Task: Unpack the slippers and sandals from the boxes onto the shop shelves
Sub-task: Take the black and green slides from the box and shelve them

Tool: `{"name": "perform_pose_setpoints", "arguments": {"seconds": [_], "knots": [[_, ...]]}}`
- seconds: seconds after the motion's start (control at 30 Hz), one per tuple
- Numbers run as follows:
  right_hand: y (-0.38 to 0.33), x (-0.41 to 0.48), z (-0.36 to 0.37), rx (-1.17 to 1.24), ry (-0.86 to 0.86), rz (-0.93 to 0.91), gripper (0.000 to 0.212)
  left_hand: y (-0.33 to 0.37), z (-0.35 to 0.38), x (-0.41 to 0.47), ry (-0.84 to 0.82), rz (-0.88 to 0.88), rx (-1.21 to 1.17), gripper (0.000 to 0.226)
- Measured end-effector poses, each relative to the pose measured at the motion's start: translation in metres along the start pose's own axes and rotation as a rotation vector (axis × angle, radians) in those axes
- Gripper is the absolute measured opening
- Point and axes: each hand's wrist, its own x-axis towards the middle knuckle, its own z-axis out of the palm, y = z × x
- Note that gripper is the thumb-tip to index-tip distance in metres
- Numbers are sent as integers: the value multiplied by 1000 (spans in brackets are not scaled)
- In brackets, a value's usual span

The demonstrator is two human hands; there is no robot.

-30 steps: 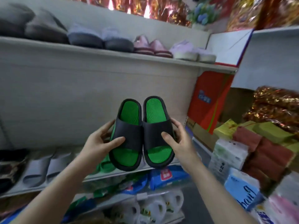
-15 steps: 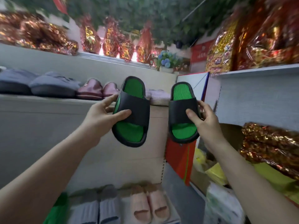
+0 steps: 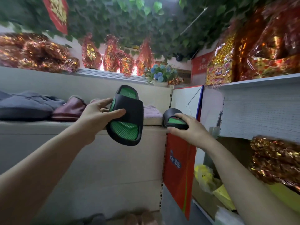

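Shelving is the step in hand, as I judge it: one pair of black and green slippers is going onto the upper shelf [image 3: 48, 125]. The right hand [image 3: 190, 129] grips the right slipper [image 3: 173, 118], fingers curled over its green sole and thumb under the near edge. This slipper lies low and flat at the right end of the shelf, just beside the lilac slippers [image 3: 151, 111] and near the white board [image 3: 185, 101]. It seems to rest on the shelf, but I cannot tell for sure. The left hand [image 3: 95, 117] holds the left slipper [image 3: 128, 117] in the air in front of the shelf edge, tilted with the toe up, thumb across the black strap and fingers behind its side. The next move, I think, calls for the right hand to let go, and for the left slipper to be laid flat close to its partner. The gap there looks narrow, so the lilac slippers could be pushed.
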Motion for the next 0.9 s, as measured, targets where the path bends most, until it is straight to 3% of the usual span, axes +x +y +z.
{"name": "perform_pose_setpoints", "arguments": {"seconds": [0.2, 0.3, 0.4, 0.5, 0.57, 0.67, 0.73, 0.8, 0.9], "knots": [[13, 18, 14, -374, 178, -55, 42, 10, 21, 8, -40, 8, -53, 66], [1, 8, 9, -239, 308, -261, 61, 16, 36, 13, -56, 39, -97, 56], [-25, -11, 7, -179, 181, -495, 88, 23, 60, 21, -54, 61, -164, 28], [-32, -7, 12, -284, 224, -523, 83, 22, 89, 38, -62, 60, -138, 15], [-29, 2, 9, -287, 298, -478, 69, 16, 104, 52, -59, 112, 124, 26], [-12, 12, -2, -177, 305, -377, 53, -3, 107, 64, 0, 441, 857, 39], [2, 13, -4, -232, 277, -334, 52, -22, 101, 68, -86, 607, 1181, 48], [8, 12, -1, -244, 257, -312, 53, -39, 96, 71, -213, 604, 1403, 59], [8, 14, 7, -176, 274, -317, 53, -49, 93, 73, -230, 663, 1517, 52]]}}
